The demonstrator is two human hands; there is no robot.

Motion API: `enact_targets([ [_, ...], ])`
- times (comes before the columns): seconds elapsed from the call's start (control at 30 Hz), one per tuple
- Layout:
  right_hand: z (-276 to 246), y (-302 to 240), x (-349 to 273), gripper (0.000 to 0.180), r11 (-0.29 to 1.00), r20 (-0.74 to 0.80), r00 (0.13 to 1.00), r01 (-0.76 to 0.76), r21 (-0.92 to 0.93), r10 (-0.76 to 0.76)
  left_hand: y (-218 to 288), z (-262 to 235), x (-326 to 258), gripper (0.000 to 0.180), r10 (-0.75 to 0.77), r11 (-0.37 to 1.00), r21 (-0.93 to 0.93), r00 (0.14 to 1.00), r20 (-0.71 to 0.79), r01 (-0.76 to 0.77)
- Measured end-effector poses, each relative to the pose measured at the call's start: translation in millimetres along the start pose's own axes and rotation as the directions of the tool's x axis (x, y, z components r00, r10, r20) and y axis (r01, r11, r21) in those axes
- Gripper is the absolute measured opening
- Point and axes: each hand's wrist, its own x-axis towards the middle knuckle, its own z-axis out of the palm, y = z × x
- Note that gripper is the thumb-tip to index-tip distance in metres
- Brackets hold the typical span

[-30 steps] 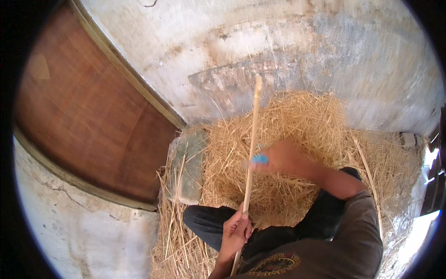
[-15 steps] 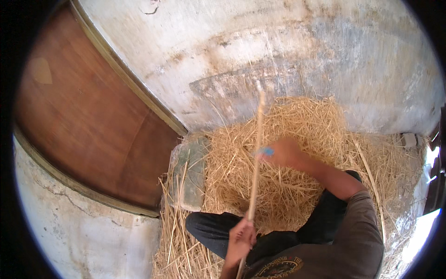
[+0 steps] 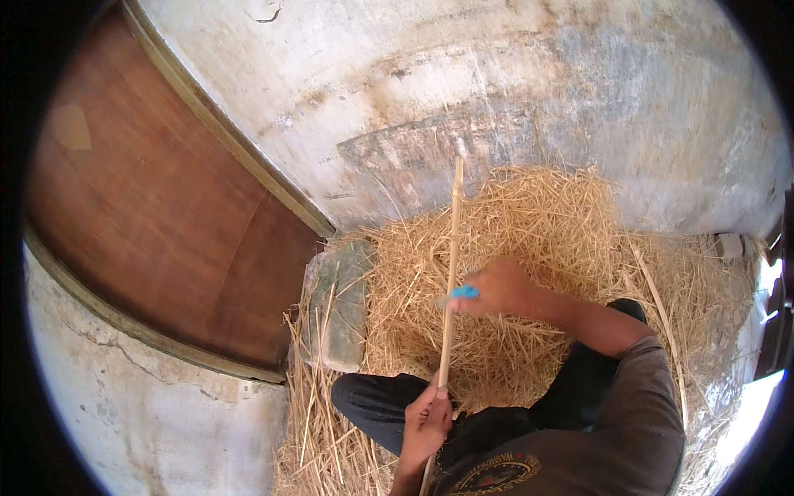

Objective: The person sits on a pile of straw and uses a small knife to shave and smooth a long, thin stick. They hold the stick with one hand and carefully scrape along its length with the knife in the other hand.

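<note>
A long pale stick (image 3: 454, 240), most likely bamboo, rises from my lap toward the wall, leaning slightly. Its lower part is gripped by my left hand (image 3: 426, 422), fingers wrapped round it near my folded knee. About halfway up the stick is my right hand (image 3: 495, 289), closed on a small blue-handled knife (image 3: 465, 293). Only a bit of the handle and a short greyish blade show, and the blade lies across the stick, seemingly against it. The stick's bottom end is partly covered by my left hand and forearm.
Loose straw (image 3: 546, 215) is heaped before me and spreads on both sides. A flat stone block (image 3: 337, 306) lies to the left, by a brown door panel (image 3: 182, 190) in a wooden frame. A stained wall (image 3: 496, 91) stands ahead. Another long strip (image 3: 659, 306) rests on straw at right.
My right hand has slid the knife a little down the stick, toward me. The stick's upper end has shifted slightly left, while my left hand keeps its grip.
</note>
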Motion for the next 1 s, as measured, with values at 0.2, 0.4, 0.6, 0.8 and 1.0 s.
enact_targets([
  [0.2, -17.1, 83.9, 27.7, 0.070, 0.934, -0.055, 0.937, -0.349, -0.079, 0.345, 0.9, 14.4, -15.0, 0.044, -0.035, 0.999, 0.001, 0.996, 0.082, 0.035],
  [0.4, -22.8, 128.1, 22.8, 0.071, 0.922, -0.164, 0.931, -0.351, -0.164, 0.325, -9.6, 13.5, -20.1, 0.043, -0.036, 0.998, 0.050, 0.994, 0.104, 0.031],
  [0.6, -23.1, 24.8, -2.6, 0.068, 0.991, -0.025, 0.996, -0.087, 0.097, 0.090, -9.0, -6.7, -10.8, 0.042, -0.124, 0.950, -0.289, 0.992, 0.010, 0.122],
  [0.8, -14.6, -37.2, -33.0, 0.067, 0.990, 0.023, 0.993, 0.110, 0.090, -0.112, 11.2, -6.9, -8.2, 0.042, -0.067, 0.812, -0.570, 0.990, 0.121, 0.124],
  [1.0, -15.1, 7.3, 2.6, 0.068, 0.996, 0.025, 0.996, -0.084, -0.003, 0.084, 9.6, 2.6, -2.7, 0.043, -0.089, 0.949, -0.296, 0.993, 0.080, 0.109],
])
